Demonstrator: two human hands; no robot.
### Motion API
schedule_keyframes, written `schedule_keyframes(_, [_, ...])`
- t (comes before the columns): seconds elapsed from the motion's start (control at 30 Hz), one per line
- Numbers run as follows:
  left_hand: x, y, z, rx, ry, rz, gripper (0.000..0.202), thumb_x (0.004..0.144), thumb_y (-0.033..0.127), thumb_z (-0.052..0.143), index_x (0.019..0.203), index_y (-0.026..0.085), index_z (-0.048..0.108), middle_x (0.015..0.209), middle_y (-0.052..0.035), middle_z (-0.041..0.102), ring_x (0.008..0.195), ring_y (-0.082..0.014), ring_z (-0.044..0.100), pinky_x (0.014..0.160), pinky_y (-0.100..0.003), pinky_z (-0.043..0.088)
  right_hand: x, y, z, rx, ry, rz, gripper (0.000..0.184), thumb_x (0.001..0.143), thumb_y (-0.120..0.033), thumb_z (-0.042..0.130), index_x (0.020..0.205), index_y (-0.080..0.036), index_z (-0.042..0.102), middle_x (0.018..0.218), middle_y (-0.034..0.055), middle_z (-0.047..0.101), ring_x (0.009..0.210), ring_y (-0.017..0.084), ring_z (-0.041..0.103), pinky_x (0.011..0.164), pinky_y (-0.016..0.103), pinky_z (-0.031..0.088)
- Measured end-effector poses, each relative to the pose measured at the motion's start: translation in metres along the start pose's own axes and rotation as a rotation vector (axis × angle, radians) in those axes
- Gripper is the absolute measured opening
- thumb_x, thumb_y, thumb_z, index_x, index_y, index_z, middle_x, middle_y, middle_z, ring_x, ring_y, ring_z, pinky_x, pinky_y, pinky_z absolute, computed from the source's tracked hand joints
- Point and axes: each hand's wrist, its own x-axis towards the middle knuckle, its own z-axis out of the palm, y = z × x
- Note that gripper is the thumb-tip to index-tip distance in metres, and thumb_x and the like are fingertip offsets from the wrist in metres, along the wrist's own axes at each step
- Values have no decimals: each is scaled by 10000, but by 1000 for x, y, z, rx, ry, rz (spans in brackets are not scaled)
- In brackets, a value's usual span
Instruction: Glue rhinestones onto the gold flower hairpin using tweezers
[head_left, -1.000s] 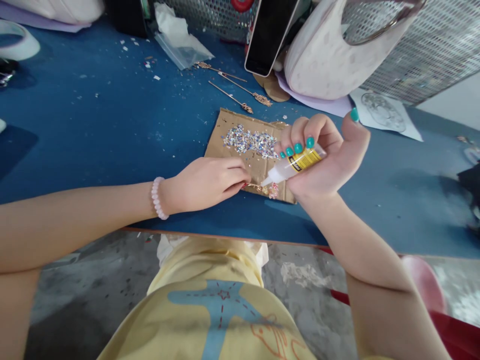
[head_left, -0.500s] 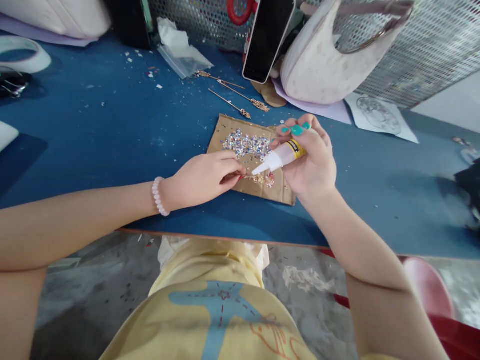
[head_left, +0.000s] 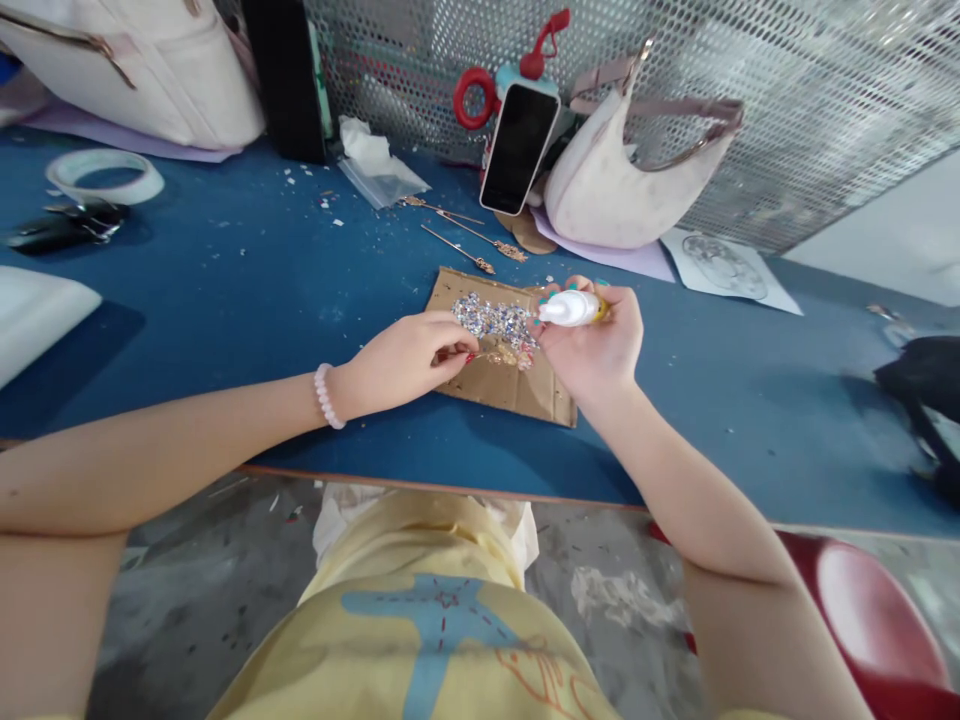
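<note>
My left hand (head_left: 405,362) pinches the thin stem of a gold hairpin. Its ornate head (head_left: 504,353), with some pink-red in it, lies over a piece of cardboard (head_left: 514,393). In my right hand (head_left: 600,345) is a white glue bottle (head_left: 570,309) with a yellow label, its nozzle pointing left and held above the cardboard, apart from the hairpin. A heap of small shiny rhinestones (head_left: 491,318) in silver and blue spreads on the cardboard between both hands.
Behind the cardboard lie several gold hairpins (head_left: 469,250). A phone (head_left: 520,148) leans upright near a white handbag (head_left: 634,185). A plastic bag (head_left: 379,175), a tape roll (head_left: 105,177) and a paper drawing (head_left: 727,268) rest on the blue table (head_left: 247,300).
The glue bottle's nozzle has lifted off the hairpin and swung up and away, now pointing left. My left hand still pinches the hairpin. The camera view has shifted, showing more of the back.
</note>
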Motion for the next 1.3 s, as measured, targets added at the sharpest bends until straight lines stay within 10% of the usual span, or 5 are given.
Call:
schedule_keyframes(0.23, [11, -25, -15, 59, 140, -51, 201, 886, 216, 547, 974, 153, 717, 922, -44, 681, 790, -138, 625, 776, -267, 486, 6, -1, -8, -14, 34, -6, 153, 743, -347, 458, 756, -212, 529, 613, -15, 531, 528, 110, 468, 509, 254, 396])
schedule_keyframes(0.63, [22, -145, -52, 248, 264, -343, 242, 859, 367, 574, 868, 205, 754, 837, -37, 689, 773, -175, 566, 748, -332, 418, 6, -1, -9, -80, -20, 2, 156, 726, -373, 528, 718, -217, 519, 606, -35, 524, 473, 92, 445, 498, 257, 375])
schedule_keyframes(0.83, [23, -148, -48, 227, 257, -400, 480, 895, 621, 495, 925, 200, 724, 804, 39, 659, 764, -102, 488, 718, -311, 389, 5, -1, -8, -88, 6, 8, 146, 723, -360, 501, 697, -218, 529, 593, -30, 523, 474, 100, 448, 493, 261, 382])
schedule_keyframes(1.3, [27, -145, -43, 239, 254, -374, 202, 835, 304, 596, 878, 186, 755, 802, -53, 639, 749, -182, 553, 730, -322, 411, 6, 1, -8, -132, 43, -28, 160, 732, -376, 578, 716, -219, 552, 589, -40, 539, 474, 102, 495, 483, 267, 414])
